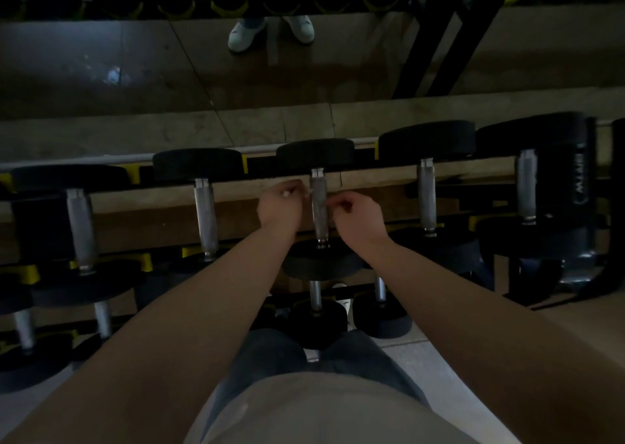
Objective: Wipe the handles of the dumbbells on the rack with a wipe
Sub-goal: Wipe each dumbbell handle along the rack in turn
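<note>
Knurled metal handle (319, 206) of the middle dumbbell (315, 152), lying on the top tier of the rack (145, 262). A small white wipe (305, 194) shows just left of the handle (the light is dim). The left hand (279, 205) pinches it in a closed grip. The right hand (356, 215) sits just right of the handle with its fingers curled; what its grip holds cannot be told. Neighbouring dumbbells (199, 161) flank both sides.

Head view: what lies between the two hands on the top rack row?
The middle dumbbell's metal handle runs between the left hand and right hand, shown in the head view. A pale wipe shows pinched in the left hand.
</note>
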